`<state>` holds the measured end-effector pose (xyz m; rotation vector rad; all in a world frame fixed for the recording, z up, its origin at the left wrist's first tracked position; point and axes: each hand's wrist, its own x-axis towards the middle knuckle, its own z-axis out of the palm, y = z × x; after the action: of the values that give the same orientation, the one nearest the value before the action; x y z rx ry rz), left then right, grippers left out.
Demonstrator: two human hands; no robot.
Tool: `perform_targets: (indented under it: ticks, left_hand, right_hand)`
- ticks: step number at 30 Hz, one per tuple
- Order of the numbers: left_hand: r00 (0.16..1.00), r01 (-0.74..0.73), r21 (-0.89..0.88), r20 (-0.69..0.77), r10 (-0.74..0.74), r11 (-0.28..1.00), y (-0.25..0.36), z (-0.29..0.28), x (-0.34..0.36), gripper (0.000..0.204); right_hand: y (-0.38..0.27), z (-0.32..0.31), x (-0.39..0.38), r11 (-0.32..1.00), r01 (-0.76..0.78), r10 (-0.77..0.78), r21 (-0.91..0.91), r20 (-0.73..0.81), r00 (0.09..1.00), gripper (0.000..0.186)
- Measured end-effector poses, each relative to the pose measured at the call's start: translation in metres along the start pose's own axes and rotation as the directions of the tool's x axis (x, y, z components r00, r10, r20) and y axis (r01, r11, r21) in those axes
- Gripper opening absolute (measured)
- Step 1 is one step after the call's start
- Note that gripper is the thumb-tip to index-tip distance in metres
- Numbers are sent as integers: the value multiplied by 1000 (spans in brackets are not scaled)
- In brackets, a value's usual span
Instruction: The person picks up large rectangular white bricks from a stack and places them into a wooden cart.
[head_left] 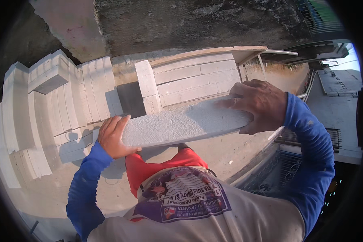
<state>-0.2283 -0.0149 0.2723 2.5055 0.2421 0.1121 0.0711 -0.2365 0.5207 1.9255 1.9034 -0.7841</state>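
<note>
A long white lightweight concrete block (177,125) with a rough, pitted face spans the space in front of my body, its right end slightly higher in the view. Around its left end my left hand (113,136) is closed, thumb along the face. My right hand (262,105) grips the opposite end, fingers bent over the upper edge and thumb below. Beyond the held block, several similar pale blocks (197,76) lie in rows in a cart with a wooden rim (205,52). An upright block (148,82) stands at the cart's left end.
At the left are large stacks of white blocks (48,103) at uneven heights. A dark stained wall (197,26) runs behind the cart. Pale concrete ground (213,155) lies below, with metal grilles (270,173) and a building (339,109) at the right.
</note>
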Motion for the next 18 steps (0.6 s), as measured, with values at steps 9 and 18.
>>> perform_targets:
  ticks: [9, 18]
  left_hand:
    - [923, -181, 321, -270, 273, 930, 152, 48, 181, 94]
    - [998, -68, 203, 0, 70, 977, 176, 227, 252, 88]
  right_hand:
    - [174, 87, -152, 961, -163, 80, -222, -344, 936, 88]
    - [304, 225, -156, 989, -145, 140, -19, -171, 975, 83]
